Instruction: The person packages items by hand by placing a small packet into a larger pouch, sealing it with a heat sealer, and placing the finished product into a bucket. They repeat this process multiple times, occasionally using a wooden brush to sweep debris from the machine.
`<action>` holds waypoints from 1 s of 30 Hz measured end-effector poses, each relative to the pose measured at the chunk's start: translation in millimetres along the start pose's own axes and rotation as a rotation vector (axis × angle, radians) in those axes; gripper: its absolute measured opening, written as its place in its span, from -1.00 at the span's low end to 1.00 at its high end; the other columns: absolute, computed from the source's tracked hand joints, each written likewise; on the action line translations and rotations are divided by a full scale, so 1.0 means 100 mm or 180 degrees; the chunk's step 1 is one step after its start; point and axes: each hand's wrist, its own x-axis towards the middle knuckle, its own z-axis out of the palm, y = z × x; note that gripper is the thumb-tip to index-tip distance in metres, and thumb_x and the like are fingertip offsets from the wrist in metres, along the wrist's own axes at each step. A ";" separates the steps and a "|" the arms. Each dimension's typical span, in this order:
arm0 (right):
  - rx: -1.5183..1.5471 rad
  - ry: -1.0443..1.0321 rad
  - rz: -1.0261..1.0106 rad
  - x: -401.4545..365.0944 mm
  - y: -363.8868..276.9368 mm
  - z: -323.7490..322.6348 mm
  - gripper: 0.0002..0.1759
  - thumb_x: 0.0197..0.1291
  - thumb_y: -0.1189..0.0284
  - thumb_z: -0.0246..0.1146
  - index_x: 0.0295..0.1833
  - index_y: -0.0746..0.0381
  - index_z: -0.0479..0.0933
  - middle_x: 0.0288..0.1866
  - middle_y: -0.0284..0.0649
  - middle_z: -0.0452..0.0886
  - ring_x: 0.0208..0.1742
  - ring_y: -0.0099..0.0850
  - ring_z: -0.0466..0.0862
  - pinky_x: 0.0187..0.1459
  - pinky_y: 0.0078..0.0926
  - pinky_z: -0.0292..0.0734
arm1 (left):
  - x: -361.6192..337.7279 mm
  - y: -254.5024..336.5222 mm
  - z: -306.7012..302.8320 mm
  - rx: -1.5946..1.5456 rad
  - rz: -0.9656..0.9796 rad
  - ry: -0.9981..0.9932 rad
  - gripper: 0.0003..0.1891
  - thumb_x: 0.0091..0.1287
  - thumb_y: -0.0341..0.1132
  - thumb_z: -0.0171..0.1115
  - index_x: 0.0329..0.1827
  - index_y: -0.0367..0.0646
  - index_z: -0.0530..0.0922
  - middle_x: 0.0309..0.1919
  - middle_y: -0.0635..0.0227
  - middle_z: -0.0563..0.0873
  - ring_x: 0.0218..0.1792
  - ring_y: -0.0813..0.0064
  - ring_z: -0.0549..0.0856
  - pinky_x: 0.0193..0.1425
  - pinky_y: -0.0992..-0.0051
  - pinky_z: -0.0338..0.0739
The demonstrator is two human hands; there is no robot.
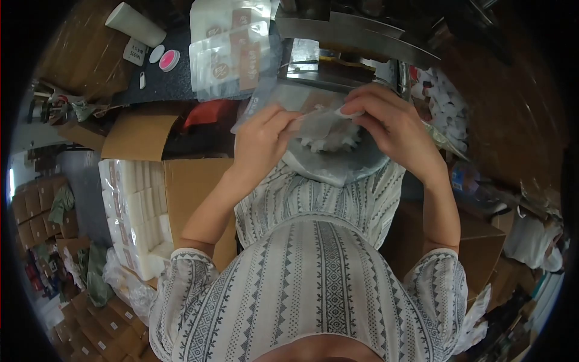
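A clear plastic bag [321, 125] is stretched between my two hands, in front of a metal machine [356, 27]. My left hand [260, 137] pinches its left side between thumb and fingers. At the upper right edge, my right hand [389, 125] has its fingers closed on the same bag. Just below the bag lie several small white pieces [335, 143] in a shallow round grey container [362, 174] by my lap. Another translucent bag with a brown label [313, 98] lies behind my hands. The bag's contents, if any, are hard to make out.
Printed pouches [232, 57] are stacked on the dark table [175, 87], beside a white cup [134, 23] and a pink round tin [169, 60]. An open carton [196, 187] with white packs [142, 205] stands at my left. More white pieces [443, 108] lie at right.
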 end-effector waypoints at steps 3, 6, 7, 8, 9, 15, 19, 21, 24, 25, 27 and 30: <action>0.0347 -0.0203 0.0218 -0.02 0.06 0.05 -0.76 0.14 0.63 0.26 -0.04 0.27 0.57 -0.06 -0.21 0.60 -0.10 -0.32 0.65 -0.11 -0.49 0.55 | 0.01 0.03 0.11 -0.0360 -0.0191 -0.0616 -0.89 0.21 -0.44 0.29 -0.22 -0.22 0.64 -0.44 0.28 0.62 -0.45 0.29 0.63 -0.38 0.45 0.48; 0.0655 0.0192 0.1122 -0.05 0.18 0.03 -0.74 0.17 0.60 0.26 0.00 0.26 0.56 -0.05 -0.17 0.61 -0.08 -0.32 0.65 -0.08 -0.49 0.55 | 0.11 0.01 0.38 -0.1290 -0.1102 -0.1119 -0.84 0.29 -0.35 0.27 -0.22 -0.27 0.65 -0.38 0.29 0.68 -0.46 0.46 0.66 -0.39 0.49 0.48; 0.0166 0.0477 0.1028 -0.07 0.24 -0.02 -0.72 0.17 0.57 0.27 0.02 0.26 0.55 -0.06 -0.16 0.62 -0.09 -0.32 0.66 -0.07 -0.47 0.54 | 0.16 -0.02 0.47 -0.2130 -0.1899 -0.1282 -0.79 0.32 -0.28 0.25 -0.23 -0.29 0.65 -0.33 0.27 0.71 -0.44 0.51 0.69 -0.39 0.46 0.50; -0.0319 0.0765 0.0928 -0.10 0.28 -0.06 -0.71 0.18 0.54 0.28 0.05 0.25 0.54 -0.07 -0.14 0.62 -0.09 -0.32 0.66 -0.05 -0.46 0.53 | 0.26 -0.06 0.53 -0.2133 -0.1903 -0.1269 -0.79 0.32 -0.28 0.25 -0.23 -0.29 0.65 -0.33 0.27 0.71 -0.44 0.51 0.69 -0.39 0.46 0.50; -0.0318 0.0760 0.0921 -0.12 0.30 -0.12 -0.71 0.18 0.54 0.28 0.05 0.25 0.54 -0.07 -0.14 0.62 -0.09 -0.32 0.66 -0.05 -0.46 0.53 | 0.39 -0.11 0.56 -0.2337 -0.2112 -0.1331 -0.76 0.33 -0.26 0.24 -0.19 -0.31 0.65 -0.29 0.24 0.72 -0.39 0.55 0.70 -0.36 0.50 0.53; -0.1211 0.0911 0.1840 -0.27 0.89 -0.29 -0.75 0.22 0.53 0.21 0.02 0.28 0.54 -0.15 -0.02 0.63 -0.13 -0.19 0.68 -0.09 -0.35 0.53 | 0.59 -0.14 0.67 -0.3422 -0.2712 -0.1034 -0.67 0.38 -0.22 0.21 -0.02 -0.36 0.57 -0.27 0.24 0.73 -0.31 0.50 0.74 -0.24 0.58 0.61; -0.1733 0.0588 0.1275 -0.34 1.32 -0.29 -0.79 0.20 0.56 0.15 -0.05 0.30 0.55 -0.18 0.08 0.64 -0.11 -0.04 0.66 -0.11 -0.26 0.52 | 0.45 -0.43 0.45 -0.2262 -0.1716 0.0084 -0.60 0.36 -0.18 0.23 0.05 -0.37 0.54 -0.19 0.22 0.72 -0.19 0.37 0.73 -0.18 0.50 0.61; -0.1521 0.0422 0.1625 -0.35 1.13 -0.32 -0.80 0.19 0.56 0.15 -0.07 0.31 0.56 -0.19 0.10 0.64 -0.11 0.00 0.66 -0.11 -0.24 0.51 | 0.34 -0.72 0.23 0.0073 -0.0795 0.0514 -0.60 0.33 -0.19 0.25 0.06 -0.34 0.54 -0.16 0.16 0.71 -0.14 0.29 0.71 -0.15 0.45 0.60; -0.1315 0.0409 0.2177 -0.34 0.94 -0.38 -0.80 0.19 0.53 0.17 -0.08 0.31 0.57 -0.18 0.07 0.65 -0.10 -0.06 0.68 -0.12 -0.28 0.53 | 0.07 -0.93 0.18 0.2359 0.0277 0.0674 -0.65 0.28 -0.22 0.27 0.01 -0.28 0.57 -0.13 0.12 0.68 -0.08 0.18 0.66 -0.12 0.38 0.56; -0.1458 0.0477 0.2388 -0.35 0.88 -0.40 -0.80 0.17 0.50 0.21 -0.09 0.32 0.58 -0.20 0.02 0.67 -0.14 -0.12 0.69 -0.14 -0.31 0.53 | 0.02 -0.96 0.12 0.2351 0.0307 0.0551 -0.68 0.27 -0.23 0.27 -0.01 -0.26 0.58 -0.13 0.13 0.68 -0.07 0.16 0.65 -0.12 0.36 0.54; -0.1605 0.0534 0.2634 -0.35 0.70 -0.44 -0.79 0.16 0.48 0.25 -0.10 0.32 0.58 -0.21 -0.03 0.69 -0.17 -0.18 0.71 -0.16 -0.35 0.54 | -0.07 -1.00 -0.01 0.1924 -0.0155 0.0378 -0.78 0.27 -0.28 0.26 -0.11 -0.22 0.61 -0.19 0.17 0.66 -0.14 0.14 0.64 -0.17 0.34 0.52; -0.0733 0.0808 0.2329 -0.20 0.37 -0.40 -0.77 0.10 0.46 0.32 -0.13 0.33 0.60 -0.26 -0.15 0.70 -0.26 -0.33 0.70 -0.20 -0.44 0.55 | -0.11 -0.76 -0.12 0.1349 -0.0688 0.0558 -0.93 0.24 -0.40 0.26 -0.27 -0.17 0.62 -0.35 0.22 0.63 -0.31 0.15 0.63 -0.29 0.32 0.49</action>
